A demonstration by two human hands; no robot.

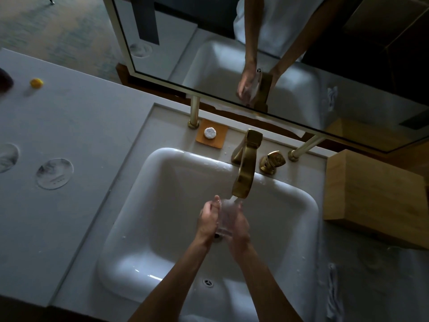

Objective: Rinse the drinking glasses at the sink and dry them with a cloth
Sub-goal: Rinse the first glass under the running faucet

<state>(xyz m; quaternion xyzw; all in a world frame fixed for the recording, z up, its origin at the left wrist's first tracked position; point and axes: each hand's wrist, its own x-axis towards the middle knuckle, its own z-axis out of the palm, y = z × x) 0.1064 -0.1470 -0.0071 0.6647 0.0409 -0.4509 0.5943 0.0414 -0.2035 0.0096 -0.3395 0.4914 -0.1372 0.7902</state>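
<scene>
While both hands [210, 220] [238, 225] clasped the glass [224, 217] between them, its mouth pointed up toward the faucet [242, 180] spout.

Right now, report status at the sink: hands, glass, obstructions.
Left hand and right hand both grip the glass. Glass under the gold faucet, over the sink. Nothing in the way.

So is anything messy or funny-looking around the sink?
Only a little. Water drops are splashed on the sink rim near the gold tap, and a cloth lies crumpled on the counter to the right. Both hands hold a glass under the tap. Nothing looks broken.
</scene>
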